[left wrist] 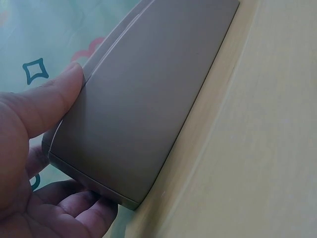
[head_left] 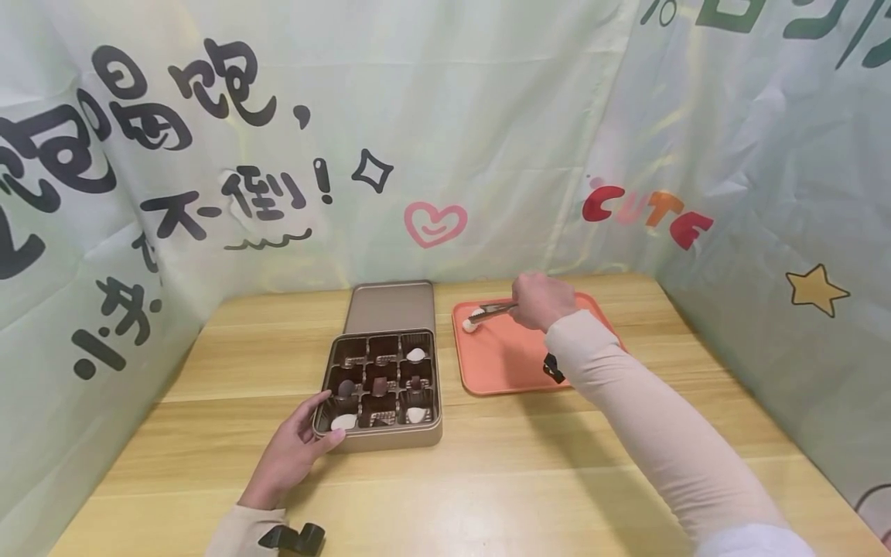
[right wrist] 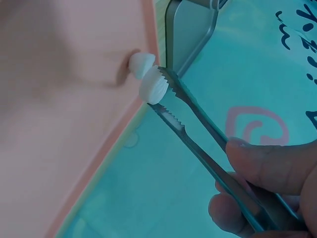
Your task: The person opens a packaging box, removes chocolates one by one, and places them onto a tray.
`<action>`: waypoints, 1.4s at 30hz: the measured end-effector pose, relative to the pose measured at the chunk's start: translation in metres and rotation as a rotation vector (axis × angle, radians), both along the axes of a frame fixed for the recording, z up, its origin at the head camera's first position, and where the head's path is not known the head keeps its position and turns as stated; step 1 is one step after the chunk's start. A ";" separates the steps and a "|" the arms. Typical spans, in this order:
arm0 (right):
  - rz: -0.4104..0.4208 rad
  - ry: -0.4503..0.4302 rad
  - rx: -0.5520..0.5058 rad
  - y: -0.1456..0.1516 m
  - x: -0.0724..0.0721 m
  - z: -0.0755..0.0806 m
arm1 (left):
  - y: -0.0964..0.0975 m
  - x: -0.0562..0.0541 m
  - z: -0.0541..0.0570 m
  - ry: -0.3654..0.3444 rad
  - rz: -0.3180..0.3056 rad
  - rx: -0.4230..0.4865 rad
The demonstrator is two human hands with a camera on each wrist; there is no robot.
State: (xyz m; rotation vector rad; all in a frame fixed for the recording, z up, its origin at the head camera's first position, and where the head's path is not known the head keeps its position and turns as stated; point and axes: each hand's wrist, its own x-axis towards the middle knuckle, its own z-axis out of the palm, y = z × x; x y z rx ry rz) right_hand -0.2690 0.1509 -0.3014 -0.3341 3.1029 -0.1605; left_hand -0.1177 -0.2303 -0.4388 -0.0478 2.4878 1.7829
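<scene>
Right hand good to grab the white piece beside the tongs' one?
Probably not yet: the tongs in the right hand have one white piece between their tips. With those freed, the neighbouring white piece on the orange tray looks within reach.

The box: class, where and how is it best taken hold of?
The box is probably best gripped by its left and right walls, coming from both sides: it lies flat, its open top holds small pieces, and the lid lies behind.

A white piece (right wrist: 153, 85) is flanked by serrated tongs (right wrist: 202, 115) held in the right hand (right wrist: 277, 166), beside a second white lump (right wrist: 141, 65) on a pink tray (right wrist: 74, 134).
</scene>
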 end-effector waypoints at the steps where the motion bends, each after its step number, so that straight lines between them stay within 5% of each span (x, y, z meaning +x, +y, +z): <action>1: -0.001 -0.005 0.000 0.002 0.000 0.000 | 0.000 0.000 0.000 -0.003 0.003 -0.001; 22: -0.025 -0.025 -0.012 0.027 -0.001 -0.004 | 0.000 0.001 0.000 0.016 -0.011 0.007; 42: -0.013 0.003 -0.084 0.020 0.005 -0.003 | 0.001 -0.001 -0.002 0.009 0.003 -0.019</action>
